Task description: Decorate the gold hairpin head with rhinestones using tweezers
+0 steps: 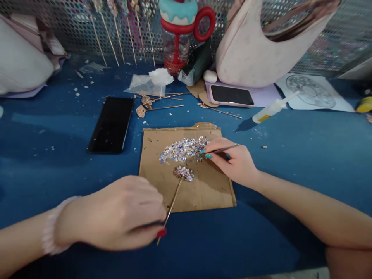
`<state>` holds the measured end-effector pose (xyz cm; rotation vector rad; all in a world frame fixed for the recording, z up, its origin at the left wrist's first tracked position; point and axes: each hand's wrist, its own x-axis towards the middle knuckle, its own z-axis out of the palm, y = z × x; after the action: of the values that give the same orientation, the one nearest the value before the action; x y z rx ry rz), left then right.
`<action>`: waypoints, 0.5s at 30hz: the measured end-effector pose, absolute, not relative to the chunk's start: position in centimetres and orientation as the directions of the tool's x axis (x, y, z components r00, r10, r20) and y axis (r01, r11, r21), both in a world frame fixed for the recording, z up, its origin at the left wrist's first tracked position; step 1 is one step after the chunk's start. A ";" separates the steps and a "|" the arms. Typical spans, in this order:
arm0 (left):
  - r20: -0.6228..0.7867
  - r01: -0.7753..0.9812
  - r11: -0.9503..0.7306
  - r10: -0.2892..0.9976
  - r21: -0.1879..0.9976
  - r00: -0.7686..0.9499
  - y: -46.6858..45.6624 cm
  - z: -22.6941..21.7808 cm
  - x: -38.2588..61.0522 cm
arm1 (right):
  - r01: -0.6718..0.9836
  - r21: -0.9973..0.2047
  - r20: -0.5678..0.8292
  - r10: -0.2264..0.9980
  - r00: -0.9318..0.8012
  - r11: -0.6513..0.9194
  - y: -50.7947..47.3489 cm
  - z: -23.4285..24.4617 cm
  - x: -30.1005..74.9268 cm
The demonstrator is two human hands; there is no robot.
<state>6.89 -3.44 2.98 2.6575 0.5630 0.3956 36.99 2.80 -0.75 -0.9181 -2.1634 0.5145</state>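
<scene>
The left hand (116,211) pinches the thin gold pin (174,199) near its lower end, its sequinned head resting mid-cardboard (151,170) near the desk's front edge. It looks light, stiff and fragile, best held by the bare stem. The right hand (235,162) pinches a slim tool (222,149) at the sequin pile (183,149).

Head view, close, downward over table (290,162)

Both forearms are bare, no sleeves showing; the left hand (116,213) has a pale pink beaded bracelet (49,228) at the wrist and a red thumbnail; the right hand (235,162) has teal-painted nails.
</scene>
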 end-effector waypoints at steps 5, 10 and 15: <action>0.314 0.319 -0.860 0.455 0.398 0.833 -1.9 0.7 7.7 | 0.448 -0.601 0.450 0.743 -0.495 0.662 2.9 -0.7 36.9; 0.299 0.351 -0.868 0.459 0.352 0.836 -1.6 -0.1 7.8 | 0.440 -0.597 0.458 0.735 -0.499 0.671 2.9 -0.7 36.9; 0.221 0.375 -0.865 0.459 0.333 0.861 -1.7 -0.4 7.5 | 0.422 -0.606 0.472 0.732 -0.491 0.674 2.8 -0.8 37.0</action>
<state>7.50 -1.68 -0.37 2.7563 0.6312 0.4276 37.00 2.81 -0.82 -0.8846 -2.1506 0.5397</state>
